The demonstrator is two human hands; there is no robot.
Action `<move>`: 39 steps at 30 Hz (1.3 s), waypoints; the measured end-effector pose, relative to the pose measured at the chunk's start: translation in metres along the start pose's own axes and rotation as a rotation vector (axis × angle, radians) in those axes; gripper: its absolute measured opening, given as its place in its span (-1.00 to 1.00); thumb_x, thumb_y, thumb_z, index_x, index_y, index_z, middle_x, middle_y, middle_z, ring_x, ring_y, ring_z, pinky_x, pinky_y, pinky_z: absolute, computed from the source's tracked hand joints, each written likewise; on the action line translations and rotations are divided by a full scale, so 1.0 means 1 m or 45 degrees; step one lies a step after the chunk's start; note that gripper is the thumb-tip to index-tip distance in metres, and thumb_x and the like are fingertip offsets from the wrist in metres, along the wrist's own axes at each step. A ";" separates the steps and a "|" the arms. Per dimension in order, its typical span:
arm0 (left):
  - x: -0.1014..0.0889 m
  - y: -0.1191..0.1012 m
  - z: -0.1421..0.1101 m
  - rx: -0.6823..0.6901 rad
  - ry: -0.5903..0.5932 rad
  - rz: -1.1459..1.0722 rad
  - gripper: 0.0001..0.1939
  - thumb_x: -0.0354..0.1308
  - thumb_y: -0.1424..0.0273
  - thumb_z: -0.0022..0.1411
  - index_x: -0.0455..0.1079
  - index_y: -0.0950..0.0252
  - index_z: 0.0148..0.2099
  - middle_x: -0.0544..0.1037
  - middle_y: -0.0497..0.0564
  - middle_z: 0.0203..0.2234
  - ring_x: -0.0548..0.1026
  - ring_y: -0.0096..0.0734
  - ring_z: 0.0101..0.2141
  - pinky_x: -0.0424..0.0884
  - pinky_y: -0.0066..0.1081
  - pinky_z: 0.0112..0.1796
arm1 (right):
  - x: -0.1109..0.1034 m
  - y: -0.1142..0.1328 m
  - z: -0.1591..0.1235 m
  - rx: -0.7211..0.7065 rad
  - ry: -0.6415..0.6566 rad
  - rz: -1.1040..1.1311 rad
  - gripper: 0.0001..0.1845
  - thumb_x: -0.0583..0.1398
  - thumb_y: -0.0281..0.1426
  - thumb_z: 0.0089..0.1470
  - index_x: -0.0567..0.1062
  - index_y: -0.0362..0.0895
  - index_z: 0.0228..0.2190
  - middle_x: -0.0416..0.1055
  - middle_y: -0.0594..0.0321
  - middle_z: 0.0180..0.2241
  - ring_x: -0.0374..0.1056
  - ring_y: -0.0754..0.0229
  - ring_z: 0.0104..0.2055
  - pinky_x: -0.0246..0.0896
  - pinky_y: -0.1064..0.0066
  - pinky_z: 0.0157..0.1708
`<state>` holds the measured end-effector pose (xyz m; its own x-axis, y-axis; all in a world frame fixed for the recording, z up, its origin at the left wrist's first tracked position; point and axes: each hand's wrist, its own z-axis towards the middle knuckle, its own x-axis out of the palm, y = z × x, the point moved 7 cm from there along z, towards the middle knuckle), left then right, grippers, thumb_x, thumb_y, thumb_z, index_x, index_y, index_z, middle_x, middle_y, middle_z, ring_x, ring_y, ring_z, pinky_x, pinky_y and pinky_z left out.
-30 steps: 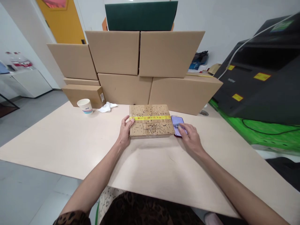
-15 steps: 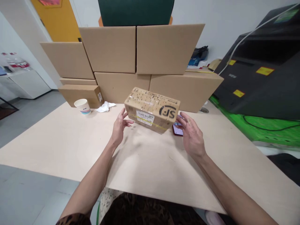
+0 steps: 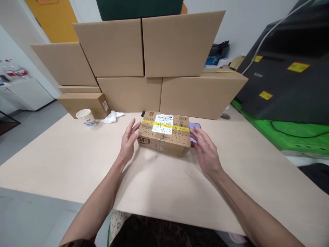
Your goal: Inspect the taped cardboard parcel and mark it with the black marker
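A small cardboard box (image 3: pixel 177 139) with dark printed marks lies in front of me, its white shipping label and a strip of yellow tape facing up. Against its left end rest the fingers and thumb of my left hand (image 3: pixel 129 140). My right hand (image 3: pixel 207 149) has its fingers at the opposite end, so the box sits gripped between both hands. Partly covered by the box and my right fingers is a phone (image 3: pixel 195 127) with a lit screen. A small dark object (image 3: pixel 143 113) shows just behind the box's far left corner.
Large cardboard boxes (image 3: pixel 123 92) are stacked along the back of the pale table (image 3: pixel 77 154). At the left stand a paper cup (image 3: pixel 86 117), a crumpled white tissue (image 3: pixel 111 117) and a brown box (image 3: pixel 82 103). A big black case (image 3: pixel 280 79) is at right on something green.
The box has turned over toward me: its label moved from the front side to the top. My hands have closed in on its ends. The view has shifted slightly.
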<state>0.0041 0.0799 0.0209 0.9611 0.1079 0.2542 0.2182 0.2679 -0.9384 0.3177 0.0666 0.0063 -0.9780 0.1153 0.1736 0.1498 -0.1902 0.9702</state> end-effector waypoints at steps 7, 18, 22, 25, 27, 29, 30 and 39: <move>0.018 0.021 -0.006 -0.264 0.088 -0.023 -0.32 0.42 -0.02 0.18 0.54 0.30 0.21 0.54 0.26 0.26 0.29 0.14 0.41 0.20 -0.01 0.40 | 0.001 -0.011 0.000 0.151 -0.048 0.083 -0.41 0.37 0.09 0.08 0.57 0.09 0.06 0.54 0.17 0.22 0.39 -0.10 0.32 0.36 -0.01 0.21; 0.018 -0.032 -0.009 0.127 0.175 -0.129 -0.21 0.48 -0.06 0.08 0.48 0.05 0.31 0.40 0.07 0.40 0.13 0.07 0.50 0.11 -0.05 0.45 | -0.002 -0.024 0.008 0.397 0.095 0.253 -0.45 0.37 0.09 0.03 0.62 0.08 -0.03 0.63 0.21 0.12 0.52 -0.19 0.15 0.52 0.01 -0.12; 0.024 -0.037 -0.015 0.182 0.193 -0.125 -0.16 0.51 -0.04 0.06 0.42 -0.02 0.35 0.34 0.00 0.44 0.11 0.08 0.50 0.15 -0.08 0.45 | 0.011 -0.032 -0.003 0.570 0.209 0.329 -0.50 0.42 0.07 -0.01 0.65 0.06 -0.11 0.71 0.20 -0.05 0.61 -0.10 -0.07 0.52 0.09 -0.22; 0.024 -0.029 -0.019 0.197 0.188 -0.091 -0.01 0.53 -0.05 0.03 0.28 -0.05 0.44 0.35 0.04 0.43 0.15 0.10 0.49 0.20 -0.06 0.43 | 0.024 -0.036 -0.014 0.672 0.331 0.362 -0.54 0.44 0.03 -0.02 0.66 0.02 -0.17 0.72 0.18 -0.22 0.61 0.00 -0.24 0.53 0.12 -0.22; 0.024 -0.019 -0.021 0.123 0.178 -0.098 0.07 0.55 -0.07 -0.03 0.25 0.03 0.45 0.45 0.14 0.34 0.23 0.17 0.45 0.28 -0.02 0.39 | 0.033 -0.036 -0.021 0.697 0.432 0.385 -0.55 0.44 0.01 0.00 0.66 -0.01 -0.17 0.72 0.14 -0.22 0.61 0.01 -0.23 0.55 0.09 -0.15; 0.027 -0.009 -0.024 -0.033 0.203 -0.110 0.09 0.58 -0.05 -0.07 0.27 0.14 0.43 0.57 0.22 0.20 0.32 0.28 0.39 0.37 0.02 0.33 | 0.040 -0.033 -0.027 0.699 0.531 0.402 -0.56 0.43 -0.02 0.05 0.67 -0.03 -0.15 0.72 0.10 -0.16 0.62 -0.01 -0.17 0.54 0.05 -0.07; 0.030 -0.006 -0.026 -0.118 0.235 -0.106 0.09 0.59 -0.01 -0.08 0.29 0.19 0.42 0.62 0.24 0.14 0.36 0.32 0.36 0.41 0.05 0.30 | 0.043 -0.031 -0.030 0.694 0.568 0.402 -0.57 0.42 -0.04 0.06 0.68 -0.04 -0.13 0.71 0.09 -0.13 0.63 -0.01 -0.15 0.54 0.03 -0.03; 0.042 -0.001 -0.023 -0.350 0.251 -0.259 -0.05 0.57 0.04 -0.03 0.34 0.22 0.33 0.62 0.21 0.15 0.49 0.29 0.26 0.53 0.06 0.20 | 0.044 -0.008 -0.035 0.515 0.637 0.355 -0.53 0.46 -0.05 0.01 0.71 0.03 -0.06 0.70 0.09 -0.02 0.62 -0.10 -0.04 0.50 -0.03 0.02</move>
<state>0.0482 0.0623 0.0269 0.9019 -0.1143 0.4165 0.4188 -0.0041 -0.9081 0.2683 0.0393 -0.0001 -0.8301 -0.3663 0.4205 0.3517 0.2413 0.9045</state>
